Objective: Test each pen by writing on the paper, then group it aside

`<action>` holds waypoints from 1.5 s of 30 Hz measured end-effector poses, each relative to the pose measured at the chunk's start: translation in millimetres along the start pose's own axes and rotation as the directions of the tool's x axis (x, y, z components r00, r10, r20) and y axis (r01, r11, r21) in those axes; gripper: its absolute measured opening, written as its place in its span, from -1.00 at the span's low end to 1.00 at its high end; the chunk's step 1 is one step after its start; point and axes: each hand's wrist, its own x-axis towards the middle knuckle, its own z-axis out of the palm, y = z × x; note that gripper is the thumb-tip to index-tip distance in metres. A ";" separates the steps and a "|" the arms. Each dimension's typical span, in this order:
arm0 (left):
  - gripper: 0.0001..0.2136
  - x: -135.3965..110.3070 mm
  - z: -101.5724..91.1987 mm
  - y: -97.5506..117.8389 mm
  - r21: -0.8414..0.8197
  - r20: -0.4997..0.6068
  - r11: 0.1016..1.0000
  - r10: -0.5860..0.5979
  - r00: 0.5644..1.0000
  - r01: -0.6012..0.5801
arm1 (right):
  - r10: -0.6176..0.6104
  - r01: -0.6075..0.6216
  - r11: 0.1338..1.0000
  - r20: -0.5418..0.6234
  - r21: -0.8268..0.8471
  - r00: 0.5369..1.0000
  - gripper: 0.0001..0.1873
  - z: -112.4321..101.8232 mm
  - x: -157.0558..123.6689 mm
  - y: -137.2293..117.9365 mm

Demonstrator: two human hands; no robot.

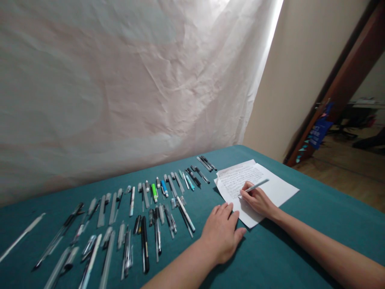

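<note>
Teal cloth covers the table (300, 241), whose far edge meets a crumpled white fabric backdrop (135, 80), while its right edge runs open toward a beige wall and a brown wooden door frame (339, 88). Bare cloth lies along that right edge and across the near right part of the table, around and between the forearms. The left half is crowded with two loose rows of many pens and markers (144, 216), most of them lying with their long axes pointing from near edge to far edge, a green highlighter (154, 192) among them. Near the far right corner lie white sheets of paper (279, 188), turned at a slant to the edges, the upper left part filled with small handwriting. The right hand (258, 200) rests on these sheets, its fingers closed in a writing grip on a slim pale grey pen (257, 185). The pen's tip sits on the paper at the hand's left side, and its long axis rises at a low tilt toward the table's right edge, the rear end clear of the hand. The left hand (221, 235) lies open, palm down, flat on the cloth just beside the paper's near left edge, between the sheets and the pen rows.
</note>
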 end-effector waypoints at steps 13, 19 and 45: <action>-0.56 -0.5 -1.3 1.3 0.043 0.021 0.999 -0.014 1.000 0.013 | -0.020 0.020 0.999 0.002 -0.040 1.000 -0.85 -0.4 0.5 1.3; -0.56 -0.9 -1.0 0.4 0.032 0.014 0.999 -0.006 1.000 0.006 | -0.026 0.026 0.999 0.002 -0.030 1.000 -0.85 -0.8 0.2 3.1; -0.57 -1.5 2.3 -0.5 0.048 -0.004 0.999 -0.006 1.000 0.006 | -0.011 0.011 0.999 0.002 -0.054 1.000 -0.86 0.8 -0.2 6.7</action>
